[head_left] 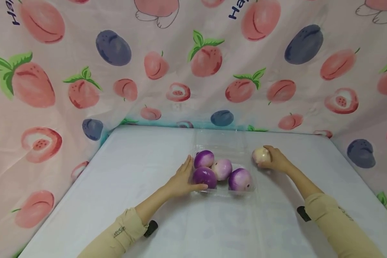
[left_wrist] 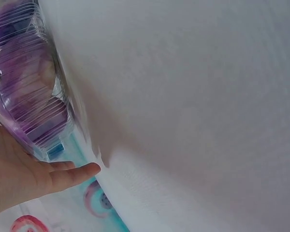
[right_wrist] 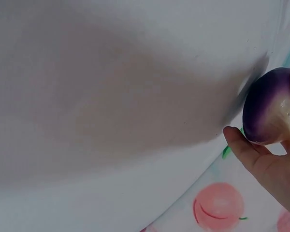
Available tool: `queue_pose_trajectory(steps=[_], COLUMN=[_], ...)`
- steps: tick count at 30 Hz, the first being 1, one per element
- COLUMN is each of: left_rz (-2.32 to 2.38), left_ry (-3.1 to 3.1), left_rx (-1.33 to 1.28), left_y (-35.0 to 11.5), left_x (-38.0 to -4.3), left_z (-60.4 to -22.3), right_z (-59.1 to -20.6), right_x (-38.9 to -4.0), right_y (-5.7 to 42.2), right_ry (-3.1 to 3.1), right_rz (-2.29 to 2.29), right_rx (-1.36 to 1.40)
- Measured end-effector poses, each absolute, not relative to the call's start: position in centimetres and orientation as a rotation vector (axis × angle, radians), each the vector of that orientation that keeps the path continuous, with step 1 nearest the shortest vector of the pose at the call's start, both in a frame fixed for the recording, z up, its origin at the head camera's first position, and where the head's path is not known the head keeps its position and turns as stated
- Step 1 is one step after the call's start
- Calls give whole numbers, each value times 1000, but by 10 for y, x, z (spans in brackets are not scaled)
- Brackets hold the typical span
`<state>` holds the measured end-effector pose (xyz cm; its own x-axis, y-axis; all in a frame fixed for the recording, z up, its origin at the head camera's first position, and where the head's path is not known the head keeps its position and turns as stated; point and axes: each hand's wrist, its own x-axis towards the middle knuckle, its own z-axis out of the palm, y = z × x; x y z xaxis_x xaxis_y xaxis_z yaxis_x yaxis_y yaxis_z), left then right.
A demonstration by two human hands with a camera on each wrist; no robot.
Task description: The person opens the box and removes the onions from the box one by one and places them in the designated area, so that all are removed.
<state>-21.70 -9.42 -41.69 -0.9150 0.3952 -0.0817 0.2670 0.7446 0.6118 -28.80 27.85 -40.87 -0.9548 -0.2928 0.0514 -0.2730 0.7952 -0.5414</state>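
Note:
A clear plastic clamshell box (head_left: 224, 193) lies on the table holding several glossy purple-and-white onions (head_left: 240, 180). My left hand (head_left: 182, 181) rests against the box's left side, fingers straight along its wall and thumb across the front corner. In the left wrist view, this hand (left_wrist: 24, 176) lies beside the ribbed plastic wall (left_wrist: 31, 92). To the right of the box, my right hand (head_left: 276, 160) grips another onion (head_left: 260, 156), pale on the side facing the head camera. Its dark purple end shows in the right wrist view, where fingers wrap the onion (right_wrist: 268, 106).
The box's transparent lid (head_left: 220, 139) is folded back toward the rear. A white cover (head_left: 142, 154) lies over the tabletop. Fruit-printed fabric (head_left: 177, 64) hangs behind and along both sides. Dark wrist-worn devices (head_left: 151, 228) sit under the forearms.

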Motion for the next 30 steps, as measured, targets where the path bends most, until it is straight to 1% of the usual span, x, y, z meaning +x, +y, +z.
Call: queue_pose_trajectory(steps=[6,16,21,30], left_rz=[929,920,932,954], left_ry=[2728,2720,2716,2687], left_rx=[531,526,545,537], left_y=[-91,-91,-90,-93], left_x=[-221,-222,-225,-219], left_z=[-420,-419,-414,-414], right_z=[-407,-404,-392,-371], right_x=[-290,-296,-296,-281], right_y=[282,279,277,263], right_ry=[2940,2952,2969,2958], right_rz=[-845,-849,-819,-785], right_rx=[-434,-521,-551,-605])
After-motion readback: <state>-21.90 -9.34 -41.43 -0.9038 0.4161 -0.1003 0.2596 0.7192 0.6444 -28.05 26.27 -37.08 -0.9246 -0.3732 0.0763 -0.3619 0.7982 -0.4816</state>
